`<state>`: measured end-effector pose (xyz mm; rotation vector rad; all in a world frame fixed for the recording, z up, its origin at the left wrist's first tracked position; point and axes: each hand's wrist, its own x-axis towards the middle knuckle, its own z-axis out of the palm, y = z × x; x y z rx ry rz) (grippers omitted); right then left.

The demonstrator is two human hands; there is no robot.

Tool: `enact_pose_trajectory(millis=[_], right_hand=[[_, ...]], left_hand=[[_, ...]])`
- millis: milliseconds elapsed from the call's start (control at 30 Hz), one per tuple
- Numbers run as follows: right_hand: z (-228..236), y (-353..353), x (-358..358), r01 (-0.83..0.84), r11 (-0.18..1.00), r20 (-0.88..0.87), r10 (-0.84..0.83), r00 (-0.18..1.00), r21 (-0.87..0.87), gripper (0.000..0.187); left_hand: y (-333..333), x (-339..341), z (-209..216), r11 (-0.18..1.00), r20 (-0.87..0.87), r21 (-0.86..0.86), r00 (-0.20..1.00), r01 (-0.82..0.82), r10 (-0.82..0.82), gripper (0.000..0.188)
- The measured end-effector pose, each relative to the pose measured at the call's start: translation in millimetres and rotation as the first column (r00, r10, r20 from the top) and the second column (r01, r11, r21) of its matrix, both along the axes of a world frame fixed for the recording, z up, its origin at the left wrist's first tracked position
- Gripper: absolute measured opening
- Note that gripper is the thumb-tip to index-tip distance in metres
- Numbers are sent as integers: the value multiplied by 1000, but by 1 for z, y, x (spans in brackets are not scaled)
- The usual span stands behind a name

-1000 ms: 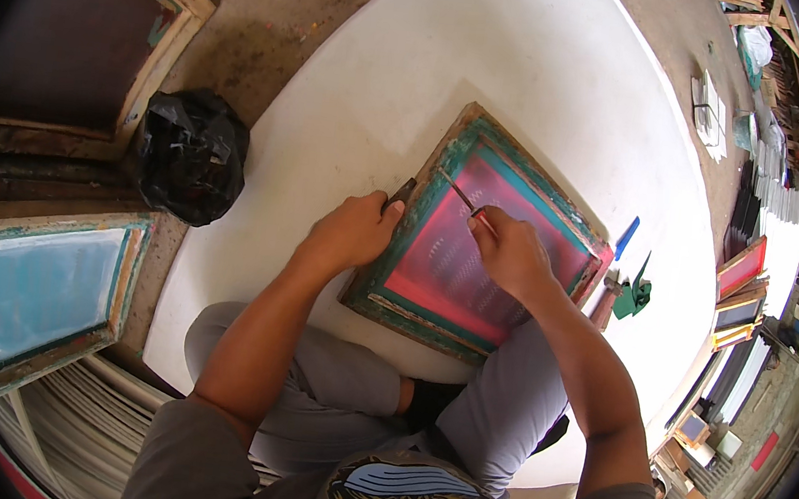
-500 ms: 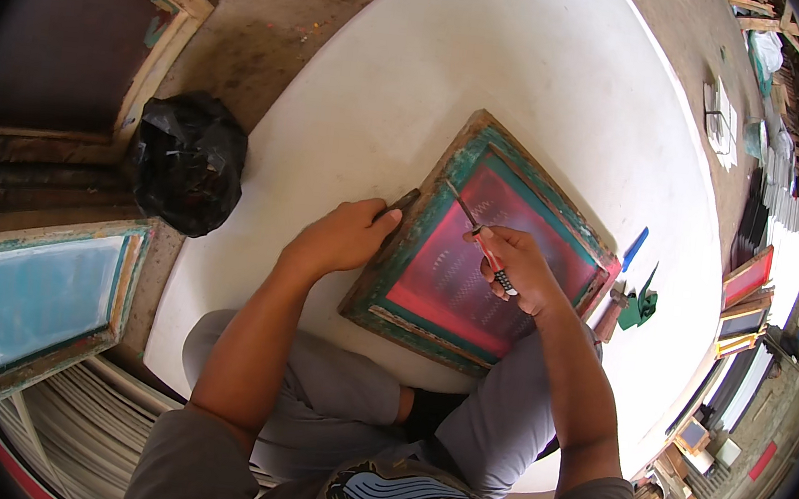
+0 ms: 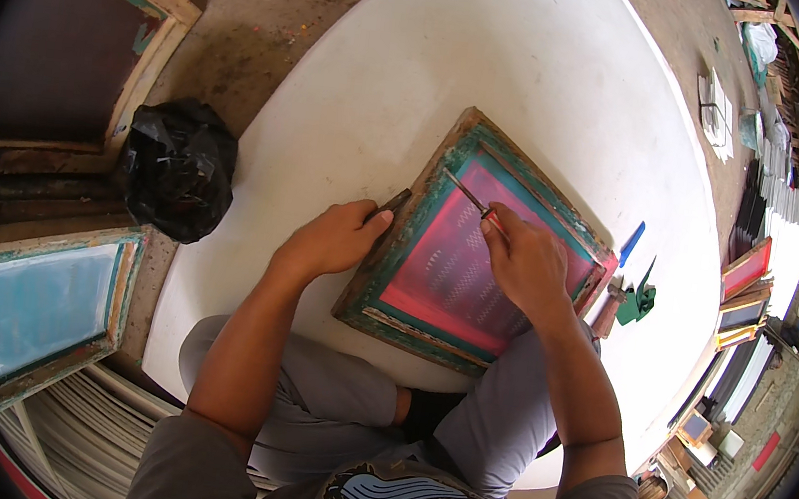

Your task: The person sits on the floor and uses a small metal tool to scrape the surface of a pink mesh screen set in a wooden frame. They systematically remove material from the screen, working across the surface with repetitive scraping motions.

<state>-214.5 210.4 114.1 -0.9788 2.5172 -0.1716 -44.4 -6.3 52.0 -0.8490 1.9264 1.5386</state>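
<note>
A wooden screen-printing frame (image 3: 369, 311) with green-stained edges and pink mesh lies tilted before me, its near corner against my right leg. My right hand (image 3: 526, 268) is closed around the handle of a screwdriver (image 3: 465, 189). The shaft points up and left across the mesh, its tip near the frame's upper-left inner edge. At the frame's left outer side, my left hand (image 3: 324, 242) is closed on a dark narrow tool (image 3: 392, 201), whose end points up along the wood. Most of that tool is hidden by my fingers, so its kind is unclear.
Frame and legs rest on a large white surface (image 3: 336, 116). To the right lie a blue blade-like piece (image 3: 632, 244), green scraps (image 3: 638, 305) and a wooden-handled tool (image 3: 605, 312). A black plastic bag (image 3: 180, 168) and a blue-meshed frame (image 3: 39, 294) stand left.
My right hand has turned, now with its back upward, hiding more of the screwdriver's handle. The left hand stays beside the frame with its dark tool. The view has shifted slightly.
</note>
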Motion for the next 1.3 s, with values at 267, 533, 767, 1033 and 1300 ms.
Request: enact_pose_trajectory(millis=[267, 533, 767, 1033, 1300], right_hand=[[0, 0, -4, -78, 997, -60, 79, 995, 11, 30], [2, 0, -4, -82, 997, -41, 82, 996, 7, 31], [2, -1, -4, -104, 994, -52, 106, 993, 33, 28], [2, -11, 3, -200, 953, -91, 226, 970, 227, 32], [5, -19, -11, -121, 979, 82, 109, 991, 164, 27]], left_hand=[[3, 3, -8, 998, -54, -59, 998, 23, -27, 56], [3, 4, -7, 997, -62, -66, 997, 42, -46, 56], [4, 4, -9, 996, -64, -71, 997, 45, -49, 56], [6, 0, -5, 998, -29, -65, 999, 27, -29, 56], [4, -2, -7, 1000, 6, 2, 1000, 8, -8, 53]])
